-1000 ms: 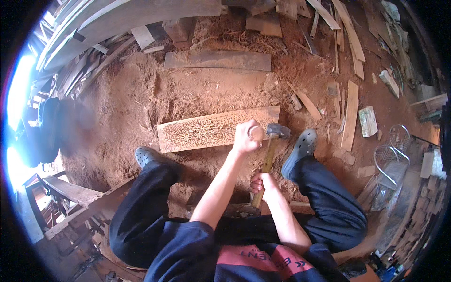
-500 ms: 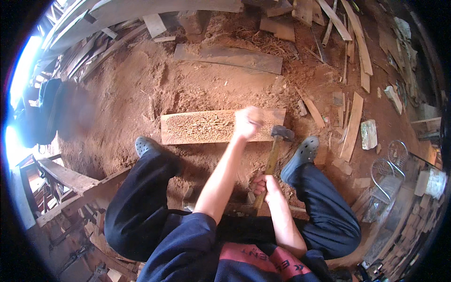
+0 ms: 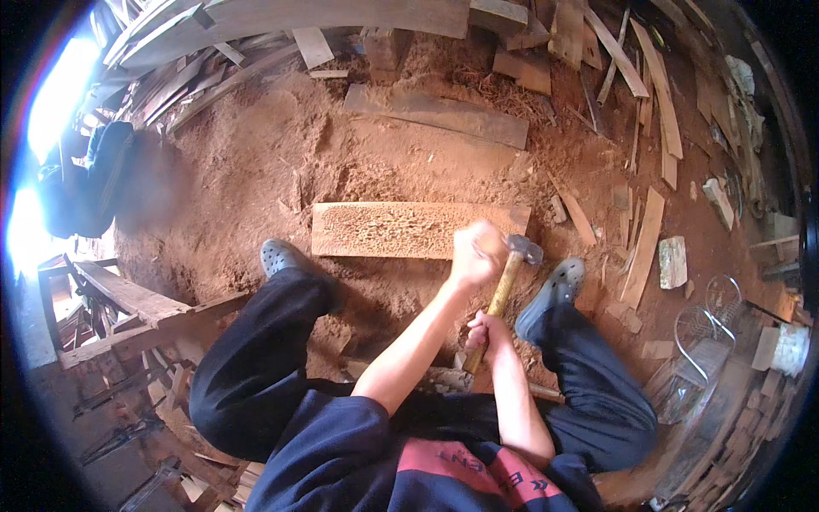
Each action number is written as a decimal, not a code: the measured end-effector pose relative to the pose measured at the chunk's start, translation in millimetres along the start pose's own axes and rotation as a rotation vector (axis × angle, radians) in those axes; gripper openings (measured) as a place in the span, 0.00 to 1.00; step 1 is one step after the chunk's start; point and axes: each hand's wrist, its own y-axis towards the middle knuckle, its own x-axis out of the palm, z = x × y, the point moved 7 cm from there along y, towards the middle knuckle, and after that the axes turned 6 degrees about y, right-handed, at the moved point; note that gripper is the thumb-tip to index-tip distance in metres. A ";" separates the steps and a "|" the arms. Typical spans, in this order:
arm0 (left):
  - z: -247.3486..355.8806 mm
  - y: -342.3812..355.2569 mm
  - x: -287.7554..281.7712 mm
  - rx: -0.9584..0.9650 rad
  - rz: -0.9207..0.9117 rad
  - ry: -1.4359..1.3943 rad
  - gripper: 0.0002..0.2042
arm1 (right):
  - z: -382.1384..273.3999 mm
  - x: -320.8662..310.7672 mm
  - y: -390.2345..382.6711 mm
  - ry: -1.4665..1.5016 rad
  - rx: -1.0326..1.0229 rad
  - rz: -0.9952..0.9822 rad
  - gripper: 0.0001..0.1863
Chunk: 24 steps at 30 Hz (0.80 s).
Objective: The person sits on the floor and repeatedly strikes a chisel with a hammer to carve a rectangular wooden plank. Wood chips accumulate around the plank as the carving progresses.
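Over earth, right hand clenches hammer slanting rightward, head foremost; left hand blurred, hold unclear.

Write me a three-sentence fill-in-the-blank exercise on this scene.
1. The dark-headed, wooden-handled hammer is gripped by the ____ hand.
2. On the long, pitted, tan wooden board, the ____ end lies farther from the other, blurred hand.
3. The grey, perforated clogs are worn on the ____.

Missing words: right; left; feet.

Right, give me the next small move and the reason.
Probably ease the left hand away from the hammer head: the hand shows blurred, close beside it, over the pitted board, while the right hand grips the handle.
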 end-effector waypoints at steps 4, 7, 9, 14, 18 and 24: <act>58.8 39.3 -54.6 0.135 0.149 0.120 0.07 | 1.8 14.7 -8.1 -0.003 0.008 -0.081 0.15; 44.6 51.9 -89.2 0.035 0.165 0.223 0.10 | 0.5 5.4 -5.5 -0.042 -0.018 -0.052 0.15; 19.1 46.7 -114.5 -0.043 0.177 0.236 0.13 | 1.9 -3.2 3.1 -0.025 -0.046 0.011 0.13; -37.2 16.0 -148.5 -0.055 0.090 0.477 0.19 | 3.4 7.3 -6.4 0.010 -0.030 -0.026 0.12; -33.4 10.9 -129.4 -0.125 0.066 0.458 0.17 | -8.1 -0.2 -25.1 -0.117 -0.139 0.108 0.11; -25.1 12.2 -131.4 0.028 0.128 0.417 0.14 | -36.0 33.7 -98.4 -0.663 -0.539 0.154 0.09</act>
